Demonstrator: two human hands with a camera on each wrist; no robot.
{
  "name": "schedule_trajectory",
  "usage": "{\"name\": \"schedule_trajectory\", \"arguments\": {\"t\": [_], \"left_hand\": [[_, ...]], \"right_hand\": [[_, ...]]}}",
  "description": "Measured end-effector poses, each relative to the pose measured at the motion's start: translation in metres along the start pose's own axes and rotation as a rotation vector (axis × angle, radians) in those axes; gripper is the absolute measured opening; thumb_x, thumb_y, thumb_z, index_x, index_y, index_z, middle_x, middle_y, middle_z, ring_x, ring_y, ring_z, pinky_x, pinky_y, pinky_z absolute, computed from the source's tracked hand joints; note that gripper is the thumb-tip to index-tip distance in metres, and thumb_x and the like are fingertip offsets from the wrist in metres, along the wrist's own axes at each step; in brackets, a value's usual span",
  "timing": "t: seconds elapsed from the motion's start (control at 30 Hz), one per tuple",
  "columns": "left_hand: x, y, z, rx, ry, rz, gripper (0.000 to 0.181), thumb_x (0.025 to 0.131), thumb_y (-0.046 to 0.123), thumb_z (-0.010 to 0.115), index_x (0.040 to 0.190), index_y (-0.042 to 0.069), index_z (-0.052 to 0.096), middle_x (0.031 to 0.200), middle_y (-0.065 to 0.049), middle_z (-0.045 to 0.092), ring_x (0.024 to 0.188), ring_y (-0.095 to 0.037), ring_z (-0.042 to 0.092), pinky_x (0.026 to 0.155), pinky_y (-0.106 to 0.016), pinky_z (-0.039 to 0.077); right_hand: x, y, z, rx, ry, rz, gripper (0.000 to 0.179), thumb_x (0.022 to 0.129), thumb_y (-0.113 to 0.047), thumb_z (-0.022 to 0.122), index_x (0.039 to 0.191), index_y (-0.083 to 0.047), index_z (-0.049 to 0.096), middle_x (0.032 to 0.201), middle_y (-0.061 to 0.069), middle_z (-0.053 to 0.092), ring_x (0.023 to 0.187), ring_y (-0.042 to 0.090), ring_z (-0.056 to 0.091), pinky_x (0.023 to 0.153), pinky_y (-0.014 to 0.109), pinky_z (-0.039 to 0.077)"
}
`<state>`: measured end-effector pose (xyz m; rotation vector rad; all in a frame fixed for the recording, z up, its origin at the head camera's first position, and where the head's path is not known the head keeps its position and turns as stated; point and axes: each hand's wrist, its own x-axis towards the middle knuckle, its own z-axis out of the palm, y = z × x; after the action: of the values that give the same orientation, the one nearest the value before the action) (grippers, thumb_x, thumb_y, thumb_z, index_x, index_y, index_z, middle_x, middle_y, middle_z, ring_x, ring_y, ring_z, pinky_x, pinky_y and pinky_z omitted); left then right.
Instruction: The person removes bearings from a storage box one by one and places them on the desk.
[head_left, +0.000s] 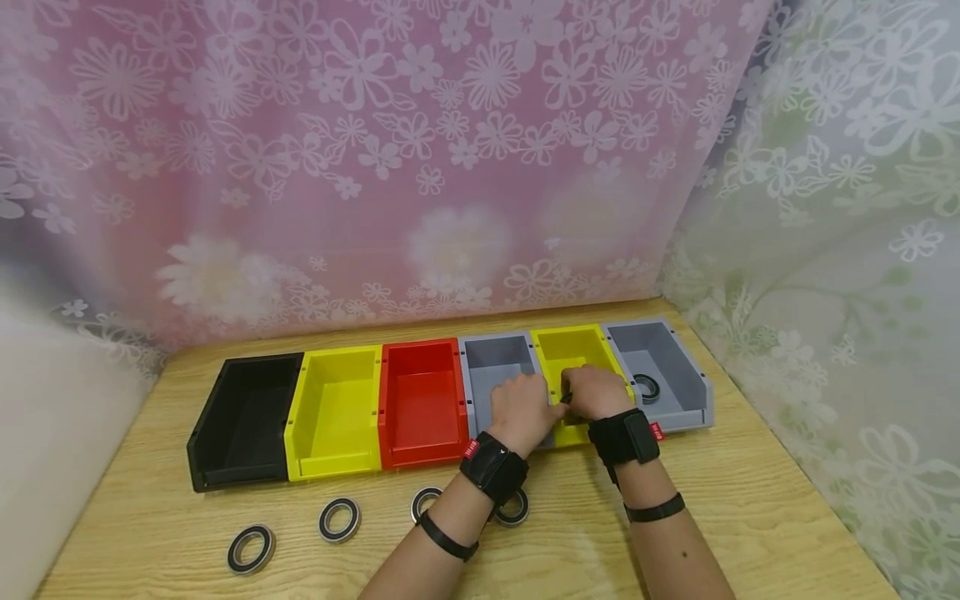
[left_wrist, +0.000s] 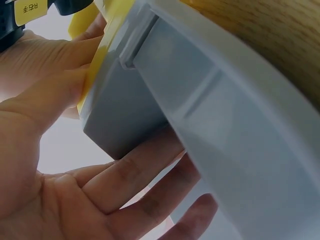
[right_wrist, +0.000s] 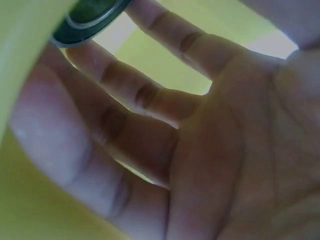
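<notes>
My left hand [head_left: 521,412] reaches over the front of the left grey bin [head_left: 498,354] and grips its right side wall. In the left wrist view its fingers [left_wrist: 145,170] lie inside that bin, with the thumb against the yellow edge beside it. My right hand [head_left: 597,392] is down in the right yellow bin [head_left: 572,343], close to the left thumb. It holds a ball bearing [right_wrist: 82,35] at its fingertips, partly cut off in the right wrist view. Another bearing [head_left: 656,390] lies in the right-hand grey bin [head_left: 678,367].
Left of these stand a red bin [head_left: 422,396], a yellow bin [head_left: 341,400] and a black bin [head_left: 247,417], joined in one row. Several bearings [head_left: 322,522] lie along the wooden table [head_left: 600,542] in front, two partly hidden by my left arm. A flowered curtain [head_left: 375,167] hangs behind.
</notes>
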<state>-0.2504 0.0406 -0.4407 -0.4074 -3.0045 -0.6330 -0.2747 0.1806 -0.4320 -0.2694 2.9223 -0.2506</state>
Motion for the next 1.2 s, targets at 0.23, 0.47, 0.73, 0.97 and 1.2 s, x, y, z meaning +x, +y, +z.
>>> {"name": "schedule_trajectory", "arguments": {"t": [0.23,0.47,0.73,0.97,1.2], "left_hand": [[0.000,0.001,-0.001,0.013,-0.012,-0.009,0.059,0.088,0.048,0.080,0.055,0.016,0.044,0.053,0.005,0.031,0.044,-0.011,0.040,0.043,-0.026,0.028],[0.001,0.000,-0.001,0.006,-0.014,-0.014,0.060,0.088,0.048,0.081,0.054,0.016,0.043,0.053,0.005,0.029,0.044,-0.011,0.039,0.044,-0.026,0.027],[0.000,0.000,-0.001,-0.004,-0.005,-0.015,0.062,0.088,0.050,0.080,0.053,0.016,0.042,0.051,0.005,0.027,0.042,-0.011,0.038,0.043,-0.026,0.026],[-0.001,0.001,-0.001,-0.004,-0.015,-0.019,0.060,0.087,0.048,0.081,0.053,0.016,0.044,0.050,0.005,0.029,0.043,-0.011,0.039,0.043,-0.026,0.027],[-0.001,0.001,-0.002,-0.009,-0.035,-0.027,0.055,0.088,0.047,0.081,0.056,0.015,0.049,0.052,0.005,0.033,0.044,-0.011,0.041,0.044,-0.026,0.029]], "right_hand": [[0.000,-0.001,0.001,-0.046,-0.009,0.038,0.031,0.079,-0.019,0.090,0.097,-0.007,0.068,0.082,0.008,0.065,0.071,0.024,0.060,0.066,0.046,0.052],[0.002,0.000,0.002,-0.042,-0.005,0.086,0.031,0.079,-0.024,0.089,0.082,-0.006,0.064,0.069,0.006,0.056,0.063,0.022,0.055,0.060,0.041,0.046],[0.004,0.006,-0.002,0.065,0.000,0.052,0.022,0.086,-0.015,0.078,0.081,-0.002,0.060,0.066,0.005,0.045,0.059,0.020,0.045,0.057,0.033,0.036],[0.003,0.007,-0.009,0.176,-0.026,0.024,0.026,0.087,-0.010,0.075,0.100,0.006,0.060,0.080,0.012,0.054,0.071,0.024,0.051,0.065,0.035,0.043],[-0.001,0.007,-0.015,0.183,-0.023,0.004,0.031,0.090,-0.015,0.072,0.108,0.006,0.058,0.085,0.013,0.059,0.071,0.026,0.053,0.065,0.037,0.042]]}}
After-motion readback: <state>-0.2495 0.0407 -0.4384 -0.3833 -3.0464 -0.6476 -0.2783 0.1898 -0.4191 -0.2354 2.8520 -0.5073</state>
